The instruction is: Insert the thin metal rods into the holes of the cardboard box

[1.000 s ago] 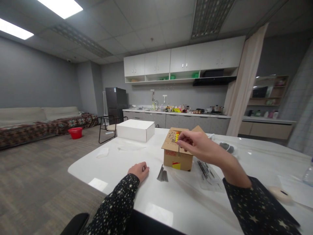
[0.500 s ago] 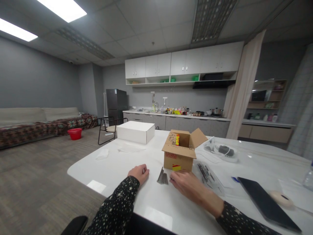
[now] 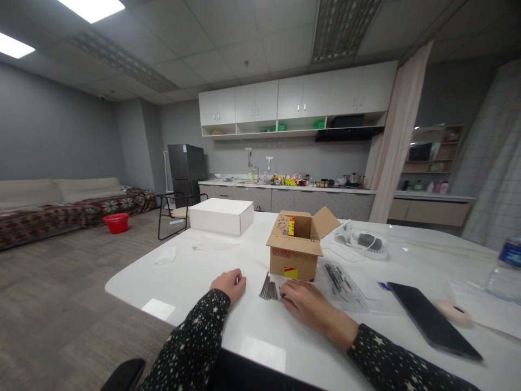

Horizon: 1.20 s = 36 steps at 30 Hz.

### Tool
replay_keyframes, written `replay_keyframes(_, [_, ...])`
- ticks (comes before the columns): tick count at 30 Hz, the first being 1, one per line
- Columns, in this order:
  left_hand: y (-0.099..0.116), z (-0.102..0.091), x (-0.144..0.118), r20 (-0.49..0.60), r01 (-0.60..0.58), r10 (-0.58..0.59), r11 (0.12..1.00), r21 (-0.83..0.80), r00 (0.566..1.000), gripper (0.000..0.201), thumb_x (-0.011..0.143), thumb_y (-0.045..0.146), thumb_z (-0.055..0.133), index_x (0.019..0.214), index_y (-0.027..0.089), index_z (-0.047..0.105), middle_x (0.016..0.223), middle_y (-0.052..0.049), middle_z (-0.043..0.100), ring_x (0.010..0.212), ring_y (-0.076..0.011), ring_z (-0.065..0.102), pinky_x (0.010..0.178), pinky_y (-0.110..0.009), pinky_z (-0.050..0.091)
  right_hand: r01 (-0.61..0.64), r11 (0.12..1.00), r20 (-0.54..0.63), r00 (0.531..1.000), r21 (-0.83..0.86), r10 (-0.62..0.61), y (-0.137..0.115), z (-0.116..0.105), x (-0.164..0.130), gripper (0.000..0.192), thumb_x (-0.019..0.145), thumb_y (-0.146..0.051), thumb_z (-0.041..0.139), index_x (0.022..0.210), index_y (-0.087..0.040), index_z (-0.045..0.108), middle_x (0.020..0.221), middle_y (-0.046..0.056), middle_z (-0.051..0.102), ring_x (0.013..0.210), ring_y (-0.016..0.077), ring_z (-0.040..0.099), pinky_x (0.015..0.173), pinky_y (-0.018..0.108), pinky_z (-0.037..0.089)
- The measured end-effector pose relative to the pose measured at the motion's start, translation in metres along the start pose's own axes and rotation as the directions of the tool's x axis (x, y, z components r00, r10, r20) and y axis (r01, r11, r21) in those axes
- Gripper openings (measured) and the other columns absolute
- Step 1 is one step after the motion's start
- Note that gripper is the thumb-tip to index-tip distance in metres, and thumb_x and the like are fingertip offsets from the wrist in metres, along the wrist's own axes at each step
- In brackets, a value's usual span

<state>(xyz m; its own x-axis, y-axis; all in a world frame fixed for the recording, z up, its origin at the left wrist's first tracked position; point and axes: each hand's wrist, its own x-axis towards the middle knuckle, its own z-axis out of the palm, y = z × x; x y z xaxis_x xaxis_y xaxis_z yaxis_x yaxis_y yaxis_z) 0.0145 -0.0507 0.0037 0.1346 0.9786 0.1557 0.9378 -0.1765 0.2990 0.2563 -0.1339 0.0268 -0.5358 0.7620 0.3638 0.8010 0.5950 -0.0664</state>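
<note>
Right hand (image 3: 303,300) flat, fingertips on the nail pile (image 3: 269,288) just ahead, grasp unclear; left hand (image 3: 229,282) loosely curled, empty, beside it; pick-up stage, needs one nail pinched free.

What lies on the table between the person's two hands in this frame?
In the head view, a small bundle of thin grey metal rods lies between the left hand and right hand, whose fingers touch it, on the white table.

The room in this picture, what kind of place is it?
Probably a studio flat or staff break room: a kitchen counter with wall cabinets, a fridge, a sofa, and a white table.
</note>
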Motion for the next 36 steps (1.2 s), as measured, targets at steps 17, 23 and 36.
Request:
replay_keyframes(17, [0.0014, -0.0029, -0.0018, 0.003, -0.003, 0.003, 1.000, 0.022, 1.000, 0.027, 0.083, 0.042, 0.040, 0.079, 0.024, 0.060, 0.078, -0.002, 0.066, 0.077, -0.0191, 0.060, 0.065, -0.027, 0.039, 0.029, 0.998, -0.002, 1.000, 0.059, -0.029, 0.0001, 0.0047, 0.0023, 0.015, 0.089, -0.016, 0.046, 0.082, -0.016, 0.059, 0.086, 0.006, 0.064, 0.082, 0.0173, 0.058, 0.075, 0.030, 0.044])
replay_keyframes(23, [0.0006, -0.0025, -0.0018, 0.002, -0.003, 0.003, 1.000, 0.011, 1.000, 0.026, 0.083, 0.041, 0.042, 0.079, 0.024, 0.061, 0.078, -0.002, 0.066, 0.078, -0.0179, 0.060, 0.068, -0.027, 0.040, 0.036, 0.997, 0.018, 0.999, 0.061, -0.037, -0.0024, 0.0024, 0.0025, 0.015, 0.089, -0.015, 0.046, 0.082, -0.016, 0.060, 0.086, 0.007, 0.064, 0.081, 0.0177, 0.058, 0.073, 0.029, 0.044])
replay_keyframes(36, [-0.0009, -0.0013, -0.0014, 0.002, -0.011, 0.011, 1.000, -0.002, 1.000, 0.027, 0.084, 0.041, 0.041, 0.078, 0.023, 0.061, 0.077, -0.002, 0.066, 0.077, -0.0184, 0.060, 0.068, -0.027, 0.040, 0.060, 0.993, 0.025, 0.998, 0.099, -0.063, -0.0064, -0.0016, 0.0032, 0.017, 0.089, -0.016, 0.046, 0.082, -0.015, 0.062, 0.084, 0.007, 0.065, 0.080, 0.0172, 0.058, 0.073, 0.029, 0.044])
